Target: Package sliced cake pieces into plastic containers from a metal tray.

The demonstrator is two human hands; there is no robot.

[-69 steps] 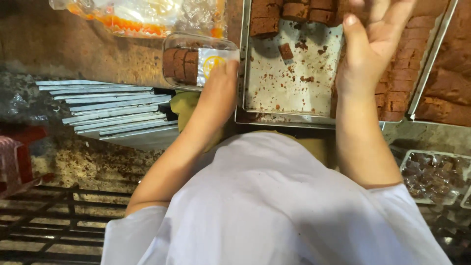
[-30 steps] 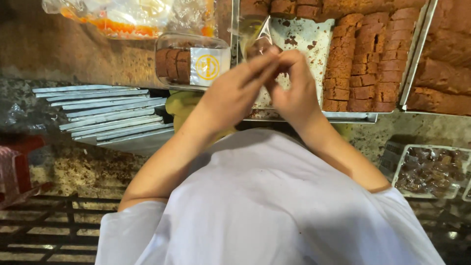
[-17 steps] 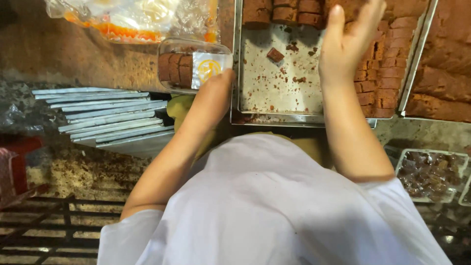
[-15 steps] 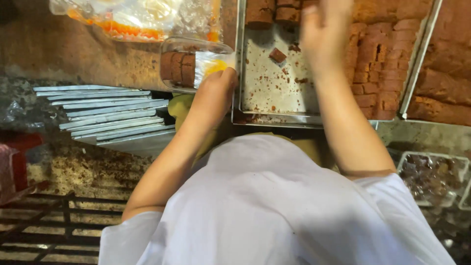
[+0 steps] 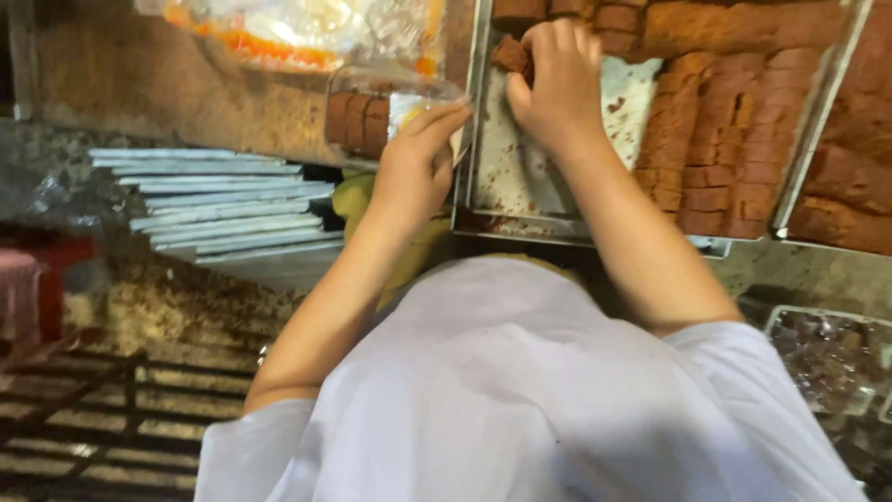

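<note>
My right hand (image 5: 555, 79) is closed around a brown cake piece (image 5: 511, 54) over the metal baking tray (image 5: 520, 181), near its far left corner. My left hand (image 5: 418, 158) rests against the open edge of a clear plastic box (image 5: 390, 107), fingers stretched along it. The box holds a few brown cake pieces (image 5: 358, 121) standing side by side. Rows of cut brown cake (image 5: 706, 139) fill the right part of the tray, and its left part is bare lining with crumbs.
A stack of flat clear lids (image 5: 218, 200) lies to the left on the counter. A plastic bag with orange contents (image 5: 297, 33) sits at the top. A second tray of brown cake (image 5: 850, 149) lies at the right. Clear containers (image 5: 827, 358) stand lower right.
My right hand has moved left across the tray and closed on a cake piece near the far left corner. My left hand has stayed at the plastic box.
</note>
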